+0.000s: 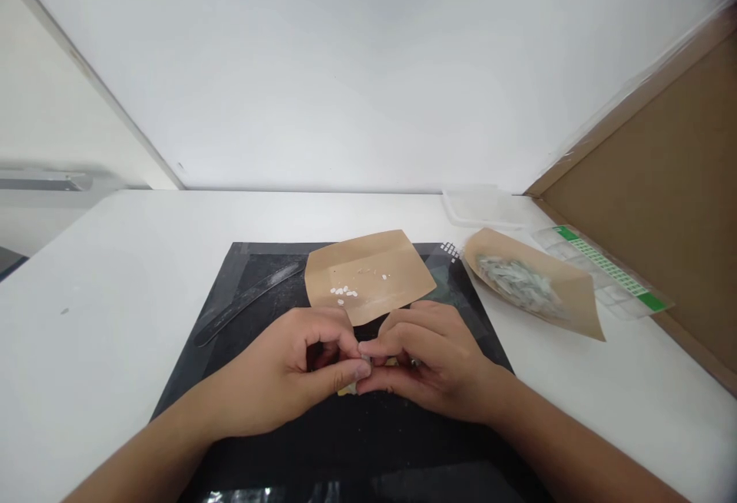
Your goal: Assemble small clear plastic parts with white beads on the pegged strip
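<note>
My left hand (308, 361) and my right hand (429, 353) meet fingertip to fingertip over a black mat (334, 441). Both thumbs and index fingers pinch at one spot, where a tiny pale piece (365, 361) barely shows. Its kind cannot be made out, since the fingers cover most of it. Below the left thumb peeks a small yellowish scrap (347, 390). Just beyond the hands lies a sheet of brown paper (368, 257) with several small white oval pieces (344, 292) and a few crumbs on it.
At the mat's left rests a dark curved strip (247, 303) with whitish dust. On the right are a brown paper tray (576, 296) of pale translucent slivers (518, 282), a clear compartment box (610, 265) with green labels and a clear lid (480, 207). Small white squares (451, 250) lie nearby.
</note>
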Tool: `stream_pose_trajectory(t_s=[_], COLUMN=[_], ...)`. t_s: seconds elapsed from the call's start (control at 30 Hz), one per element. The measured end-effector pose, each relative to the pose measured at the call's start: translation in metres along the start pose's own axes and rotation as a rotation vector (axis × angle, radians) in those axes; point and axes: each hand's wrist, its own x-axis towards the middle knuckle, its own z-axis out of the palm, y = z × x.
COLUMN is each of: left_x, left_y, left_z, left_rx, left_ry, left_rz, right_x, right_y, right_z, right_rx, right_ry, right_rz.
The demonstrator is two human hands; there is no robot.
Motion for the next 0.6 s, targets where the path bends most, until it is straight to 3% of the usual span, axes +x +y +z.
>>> stream_pose_trajectory(t_s=[0.13,0.4,0.6], left_x=[0.000,0.003,0.004], left_y=[0.001,-0.002,-0.004], left_z=[-0.004,-0.009,-0.004], left_rx=[0.075,0.334,0.394], left_ry=[0.038,0.377,0.407], left_rz=[0.069,0.267,0.356], right_x=[0.003,0.003,0.003], right_y=[-0.001,0.002,0.000], right_z=[-0.008,-0.017,-0.012], right_rx=[-0.012,-0.187,-0.233], right_ry=[-0.027,-0.286,-0.297], right_rz=[-0.001,0.027,0.027])
